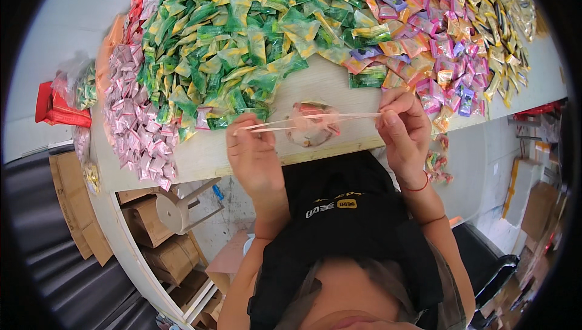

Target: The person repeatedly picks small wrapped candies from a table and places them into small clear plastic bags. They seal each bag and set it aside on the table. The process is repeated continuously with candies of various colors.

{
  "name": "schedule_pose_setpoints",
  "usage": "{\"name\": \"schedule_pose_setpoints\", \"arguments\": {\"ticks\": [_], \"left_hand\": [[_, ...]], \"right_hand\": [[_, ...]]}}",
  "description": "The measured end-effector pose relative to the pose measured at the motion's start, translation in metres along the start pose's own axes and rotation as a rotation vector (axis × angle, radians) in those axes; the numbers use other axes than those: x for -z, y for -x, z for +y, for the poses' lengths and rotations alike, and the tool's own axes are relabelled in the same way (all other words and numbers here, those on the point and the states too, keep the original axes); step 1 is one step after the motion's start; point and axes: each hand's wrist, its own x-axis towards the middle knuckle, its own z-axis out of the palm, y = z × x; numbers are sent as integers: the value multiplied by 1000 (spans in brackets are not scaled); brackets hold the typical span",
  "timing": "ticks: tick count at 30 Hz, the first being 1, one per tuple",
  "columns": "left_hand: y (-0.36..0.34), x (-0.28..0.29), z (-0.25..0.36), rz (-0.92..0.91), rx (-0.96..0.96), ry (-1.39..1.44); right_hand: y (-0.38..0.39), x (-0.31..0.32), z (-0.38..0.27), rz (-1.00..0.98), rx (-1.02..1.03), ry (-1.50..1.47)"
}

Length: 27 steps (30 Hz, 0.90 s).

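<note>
A thin pale pink ribbon (357, 116) is stretched between my two hands over the table's front edge. Its left end is pinched in the fingers of my left hand (254, 151). My right hand (405, 133) grips the other end between thumb and fingers, with a red cord around that wrist. Behind the ribbon sits a small, rounded clear bag (312, 133) with red and pale contents. I cannot tell whether the ribbon is joined to the bag. Just beyond lies a big heap of green and yellow packets (242, 39).
Pink-white packets (136, 111) lie on the left, purple and orange packets (445, 69) on the right, yellow-black sticks (500, 45) farther right. A red bag (57, 108) is at far left. Cardboard boxes (173, 257) and a tape roll (172, 212) sit below the table's left side.
</note>
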Motion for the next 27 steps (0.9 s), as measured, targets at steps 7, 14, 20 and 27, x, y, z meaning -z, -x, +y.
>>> {"name": "schedule_pose_setpoints", "arguments": {"ticks": [7, 14, 20, 27], "left_hand": [[20, -25, 14, -301, 325, 109], [26, -24, 8, -411, 539, 204], [34, -10, 3, -532, 588, 12], [44, -7, -20, -630, 911, -34]], "right_hand": [[7, -33, -25, -16, -171, -341], [25, 16, -61, -42, -491, -792], [88, 47, -73, 102, -201, 335], [124, 79, -89, 396, -324, -90]]}}
